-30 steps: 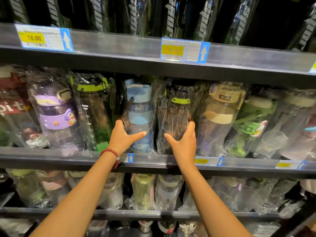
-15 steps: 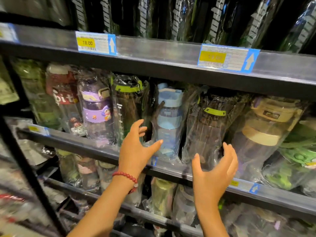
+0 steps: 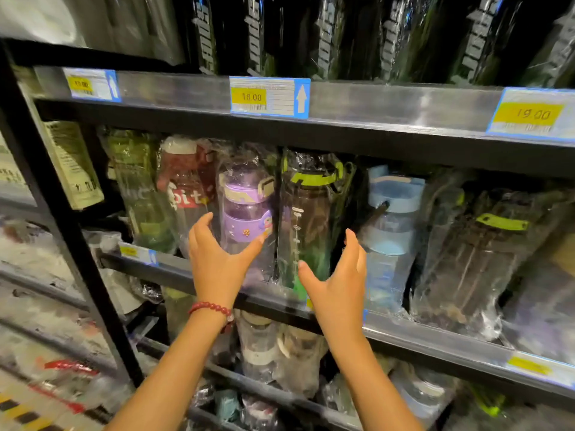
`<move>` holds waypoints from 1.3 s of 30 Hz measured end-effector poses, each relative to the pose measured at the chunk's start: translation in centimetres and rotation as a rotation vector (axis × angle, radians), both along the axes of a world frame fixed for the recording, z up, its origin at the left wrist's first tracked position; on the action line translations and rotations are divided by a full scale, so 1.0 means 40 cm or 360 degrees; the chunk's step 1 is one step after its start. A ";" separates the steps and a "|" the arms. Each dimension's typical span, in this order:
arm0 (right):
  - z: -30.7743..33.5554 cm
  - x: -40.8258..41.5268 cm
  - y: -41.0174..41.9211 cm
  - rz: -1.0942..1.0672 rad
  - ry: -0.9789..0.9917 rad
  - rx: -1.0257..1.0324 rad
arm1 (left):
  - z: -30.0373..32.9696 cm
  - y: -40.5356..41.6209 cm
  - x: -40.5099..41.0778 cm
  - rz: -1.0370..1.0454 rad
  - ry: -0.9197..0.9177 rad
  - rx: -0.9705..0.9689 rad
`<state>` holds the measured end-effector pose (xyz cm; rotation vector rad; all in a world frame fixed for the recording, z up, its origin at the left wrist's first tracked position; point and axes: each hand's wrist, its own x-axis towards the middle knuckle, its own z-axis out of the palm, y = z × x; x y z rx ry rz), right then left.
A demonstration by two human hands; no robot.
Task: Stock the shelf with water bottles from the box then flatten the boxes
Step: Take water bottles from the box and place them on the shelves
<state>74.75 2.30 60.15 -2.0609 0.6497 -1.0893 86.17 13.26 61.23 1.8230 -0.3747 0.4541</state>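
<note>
I see the shelf (image 3: pixel 404 334) running across in front of my hands, packed with plastic-wrapped water bottles standing side by side. Between my hands stand the dark green-lidded bottle (image 3: pixel 311 219) and the purple bottle (image 3: pixel 245 213), with the blue bottle (image 3: pixel 392 225) just right of them. My left hand (image 3: pixel 217 262) and right hand (image 3: pixel 336 284) are spread apart, fingers straight, gripping nothing.

black metal shelving upright (image 3: pixel 62 219) | silver shelf edge rail (image 3: pixel 389 101) | dim light | striped floor (image 3: pixel 21 412) lower left

Shop aisle, metal shelf (image 3: pixel 193 90) rails, price tags (image 3: pixel 269 97), wrapped bottles (image 3: pixel 245 213)
</note>
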 end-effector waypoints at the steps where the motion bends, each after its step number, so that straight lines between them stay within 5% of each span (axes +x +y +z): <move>1: 0.003 0.024 0.003 -0.0027 0.0037 0.0016 | -0.008 0.007 0.022 -0.0072 0.0017 0.0025; 10: -0.011 0.142 -0.004 -0.0163 0.0030 0.0253 | -0.020 0.005 0.126 -0.0684 0.0008 0.0041; 27: -0.037 0.198 0.037 -0.0677 -0.0146 0.0134 | -0.011 0.008 0.197 -0.1031 0.0060 -0.0011; 39: -0.049 0.203 0.047 -0.0689 -0.0228 0.0106 | -0.010 0.007 0.206 -0.1140 0.0169 -0.0034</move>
